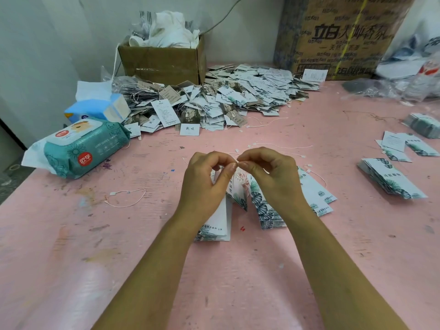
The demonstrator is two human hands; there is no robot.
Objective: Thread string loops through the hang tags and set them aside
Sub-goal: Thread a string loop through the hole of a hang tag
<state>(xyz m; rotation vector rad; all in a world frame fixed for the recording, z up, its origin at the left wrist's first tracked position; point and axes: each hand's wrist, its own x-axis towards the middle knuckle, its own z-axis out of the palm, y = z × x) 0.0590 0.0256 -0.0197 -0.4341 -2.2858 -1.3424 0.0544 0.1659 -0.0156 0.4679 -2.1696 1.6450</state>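
Both hands meet fingertip to fingertip on the near side of the heap of strung tags (pixel 214 101). The left hand (pixel 204 179) and the right hand (pixel 269 177) each pinch a thin white string loop (pixel 239 175) between thumb and forefinger, with the other fingers curled. Leaf-printed hang tags (pixel 240 198) dangle just under the pinch, and more lie fanned on the pink table (pixel 238 270) beneath the wrists. Whether the string has already passed the tag holes is hidden by the fingers. My judgement is that the step is closing or feeding the loop. It would go best with the string kept taut and short between the two pinches, the tag holes lined up, and the tags allowed to hang free so they do not twist the cord. Nearer than the heap and to its left lies a loose spare string (pixel 126 198). Unstrung stacks (pixel 390 179) sit well off to the heap's right. Touching the heap's far edge, an open small cardboard box (pixel 162 63) is stuffed above its rim with crumpled white material (pixel 166 29), cloth or bags, I cannot tell which. Behind the heap's right end stands a large printed carton (pixel 338 36), and its contents are not visible. At the heap's left edge are a blue tissue pack (pixel 100 108) with a sheet poking out and a teal wipes pack (pixel 85 148) with its lid down.
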